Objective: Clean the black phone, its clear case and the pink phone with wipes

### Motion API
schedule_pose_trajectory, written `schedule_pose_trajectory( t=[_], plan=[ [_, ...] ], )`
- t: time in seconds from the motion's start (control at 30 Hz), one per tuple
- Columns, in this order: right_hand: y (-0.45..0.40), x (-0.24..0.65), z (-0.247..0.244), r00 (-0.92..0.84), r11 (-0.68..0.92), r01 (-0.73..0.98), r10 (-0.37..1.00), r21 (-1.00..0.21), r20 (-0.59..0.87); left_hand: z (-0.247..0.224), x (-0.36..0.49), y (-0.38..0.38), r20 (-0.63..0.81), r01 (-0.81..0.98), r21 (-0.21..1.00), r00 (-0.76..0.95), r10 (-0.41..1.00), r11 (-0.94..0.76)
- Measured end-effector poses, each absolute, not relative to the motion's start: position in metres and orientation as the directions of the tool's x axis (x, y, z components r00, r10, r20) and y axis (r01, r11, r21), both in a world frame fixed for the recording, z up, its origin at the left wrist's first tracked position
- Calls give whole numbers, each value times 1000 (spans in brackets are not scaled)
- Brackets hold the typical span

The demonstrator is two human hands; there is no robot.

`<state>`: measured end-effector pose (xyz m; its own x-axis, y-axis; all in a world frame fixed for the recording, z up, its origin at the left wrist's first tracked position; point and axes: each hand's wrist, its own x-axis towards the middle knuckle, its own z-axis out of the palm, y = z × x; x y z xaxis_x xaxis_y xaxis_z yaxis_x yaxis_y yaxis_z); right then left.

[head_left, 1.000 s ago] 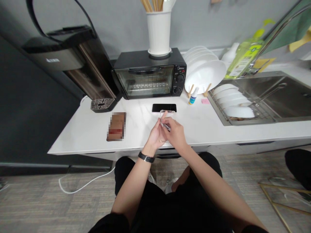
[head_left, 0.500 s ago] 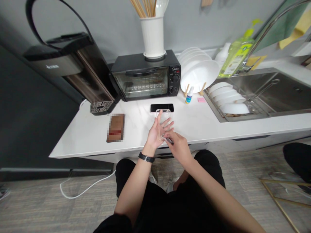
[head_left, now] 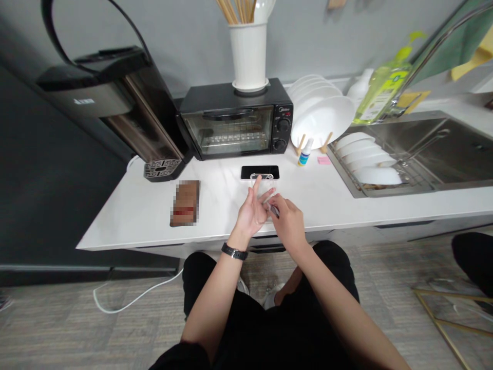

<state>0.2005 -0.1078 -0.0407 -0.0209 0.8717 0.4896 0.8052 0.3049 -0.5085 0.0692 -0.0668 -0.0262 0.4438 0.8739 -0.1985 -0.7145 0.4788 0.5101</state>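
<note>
A clear phone case lies across the fingers of my left hand, which is wrapped partly round it, palm up, with a black watch on the wrist. The fingers of my right hand are pinched on a small grey cloth against the case's near right part. Just beyond the case, a black phone lies flat on the white counter. A small spray bottle stands behind to the right, beside a pink slip.
A brown pixelated item lies on the counter at left, near a tall dispenser. Behind are a toaster oven and white plates. The sink with bowls is at right.
The view has shifted slightly. My left fingers have curled more around the case, and my right hand has moved a little up along it with the grey cloth.
</note>
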Motion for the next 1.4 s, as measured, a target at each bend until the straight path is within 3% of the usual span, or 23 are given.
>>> schedule_pose_trajectory(
  t=[0.63,1.0,1.23,1.4],
  plan=[
    [-45,198,-30,112,306,742,820,-596,561,-34,72,-63,-230,-687,513,468,853,515],
    [-39,191,-34,59,408,682,797,-608,601,-38,75,-60,-276,-694,472,470,838,545],
    [-40,183,-25,-21,461,576,834,-675,552,-37,77,-59,-283,-763,376,446,849,526],
    [-68,182,-32,-52,452,522,864,-724,502,-31,75,-62,-292,-781,403,384,876,477]
  ],
)
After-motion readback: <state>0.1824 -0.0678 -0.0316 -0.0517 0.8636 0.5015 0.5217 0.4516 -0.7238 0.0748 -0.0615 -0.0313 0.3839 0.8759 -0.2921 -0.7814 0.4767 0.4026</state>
